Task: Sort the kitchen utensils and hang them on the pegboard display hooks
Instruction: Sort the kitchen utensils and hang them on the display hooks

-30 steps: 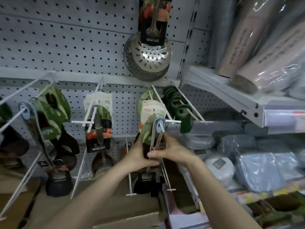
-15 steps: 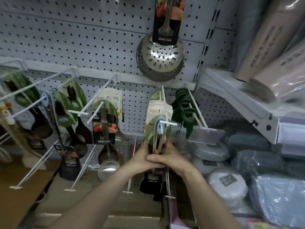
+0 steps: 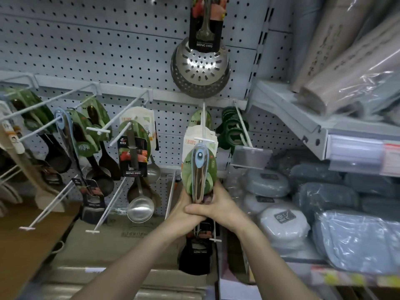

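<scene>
Straight ahead, faces a grey pegboard (image 3: 86, 50) studded with white wire hooks. Up top, carries a perforated steel skimmer (image 3: 200, 68) on a black card. Lower left, bears dark wooden spoons (image 3: 106, 163) on green cards, a steel ladle (image 3: 140, 210) and a pale wooden spatula (image 3: 46, 200). Just right of centre, holds a stack of green rings (image 3: 231, 131) on a hook of their own. Off to the right, meets a white shelf (image 3: 303, 118) loaded with film-wrapped rolls (image 3: 346, 61). Underneath, stores grey wrapped packs (image 3: 272, 185) side by side. Down below, stands over cardboard boxes (image 3: 97, 234).

At centre, holds up a steel utensil (image 3: 199, 180) with a pale blue hanging loop, upright, flat against a green card (image 3: 211, 167). Has the loop just under the cross-tip of the centre hook (image 3: 203, 124); cannot tell whether threaded on the wire. Wraps the left grip (image 3: 176, 215) round the lower handle from the left, fingers curled. Curls the right grip (image 3: 226, 210) round the same handle from the right, one digit crossing over the left grip, the two pressed together. Reaches up with both bare forearms from the bottom edge. Below the wrists, partly covers a black carded spatula (image 3: 194, 256) on a lower hook.
</scene>
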`<state>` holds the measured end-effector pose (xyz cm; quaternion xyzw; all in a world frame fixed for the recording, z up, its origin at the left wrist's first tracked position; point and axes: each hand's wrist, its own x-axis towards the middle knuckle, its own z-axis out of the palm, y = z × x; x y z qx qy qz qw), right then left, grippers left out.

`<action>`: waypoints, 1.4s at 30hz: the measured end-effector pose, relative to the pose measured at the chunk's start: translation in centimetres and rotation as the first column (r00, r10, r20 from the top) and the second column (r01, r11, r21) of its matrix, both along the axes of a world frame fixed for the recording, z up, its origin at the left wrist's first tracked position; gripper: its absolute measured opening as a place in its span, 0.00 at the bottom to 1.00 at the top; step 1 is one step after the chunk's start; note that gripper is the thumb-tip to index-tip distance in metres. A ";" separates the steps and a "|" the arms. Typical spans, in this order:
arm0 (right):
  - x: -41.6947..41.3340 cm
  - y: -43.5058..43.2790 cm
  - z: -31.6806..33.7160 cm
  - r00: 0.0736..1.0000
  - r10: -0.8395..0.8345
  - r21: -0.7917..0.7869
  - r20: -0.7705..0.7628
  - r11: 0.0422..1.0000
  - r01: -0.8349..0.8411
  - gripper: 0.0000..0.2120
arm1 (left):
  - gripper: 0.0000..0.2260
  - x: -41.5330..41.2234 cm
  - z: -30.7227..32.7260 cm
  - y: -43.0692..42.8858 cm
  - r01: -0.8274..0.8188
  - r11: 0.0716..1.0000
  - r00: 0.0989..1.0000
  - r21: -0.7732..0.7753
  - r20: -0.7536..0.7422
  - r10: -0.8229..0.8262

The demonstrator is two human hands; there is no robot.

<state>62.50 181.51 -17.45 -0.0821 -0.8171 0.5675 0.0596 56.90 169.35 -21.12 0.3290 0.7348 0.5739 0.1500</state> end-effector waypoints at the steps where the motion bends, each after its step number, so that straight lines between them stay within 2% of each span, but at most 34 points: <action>1: 0.5 -0.4 0.1 1.000 0.005 -0.014 -0.009 1.000 -0.006 0.36 | 0.29 0.4 0.0 -0.2 0.001 1.000 1.000 0.006 -0.004 -0.001; 5: 2.2 -1.3 0.5 0.999 0.021 -0.063 -0.026 0.998 -0.022 0.37 | 0.22 1.6 -0.1 -1.0 -0.017 1.000 0.999 -0.011 -0.034 0.016; 8: 3.2 -1.8 0.0 1.000 0.012 -0.102 -0.025 0.995 -0.014 0.36 | 0.09 2.9 0.2 -1.7 -0.025 0.999 0.997 -0.032 -0.073 0.023; 9: 3.5 -1.9 -0.2 1.000 0.003 -0.114 -0.023 0.993 -0.005 0.36 | 0.08 3.3 0.3 -1.9 -0.023 0.999 0.997 -0.027 -0.076 0.021; 12: 3.8 -1.6 -1.0 1.000 0.001 -0.114 0.002 0.993 -0.001 0.32 | 0.13 4.2 1.0 -2.5 0.013 1.000 0.994 -0.005 -0.105 -0.013; 15: 3.7 -1.1 -1.2 0.998 0.028 -0.047 0.057 0.999 -0.025 0.28 | 0.19 4.5 0.9 -3.1 0.038 0.999 0.984 0.008 -0.175 -0.036; 22: 3.4 -1.9 -1.3 0.994 0.086 -0.070 0.068 0.994 -0.081 0.30 | 0.17 4.2 0.1 -4.5 0.007 0.998 0.983 -0.057 -0.181 -0.018; 25: 4.0 -2.0 -1.4 0.994 0.104 -0.068 0.047 0.993 -0.100 0.30 | 0.17 5.1 -0.1 -4.7 0.017 0.999 0.992 -0.043 -0.124 -0.023; 27: 4.7 -2.2 -1.4 0.991 0.121 -0.043 0.059 0.992 -0.119 0.33 | 0.16 6.2 -0.5 -5.0 -0.013 0.999 1.000 -0.039 -0.023 0.012; 30: 5.9 -3.3 -0.5 0.981 0.176 0.083 0.080 0.980 -0.183 0.33 | 0.14 8.2 -1.2 -5.7 -0.067 0.996 0.988 0.058 0.139 0.059; 33: 6.6 -4.9 0.1 0.967 0.241 0.208 0.086 0.945 -0.254 0.32 | 0.14 9.7 -1.6 -6.6 -0.164 0.980 0.961 0.116 0.241 0.133; 38: 6.4 -7.5 -0.7 0.963 0.243 0.313 0.114 0.912 -0.267 0.22 | 0.18 10.3 -2.9 -8.8 -0.344 0.928 0.896 0.142 0.346 0.279; 42: 6.6 -10.4 -1.3 0.953 0.273 0.280 0.133 0.912 -0.301 0.18 | 0.13 10.9 -2.4 -11.1 -0.463 0.876 0.845 0.137 0.366 0.389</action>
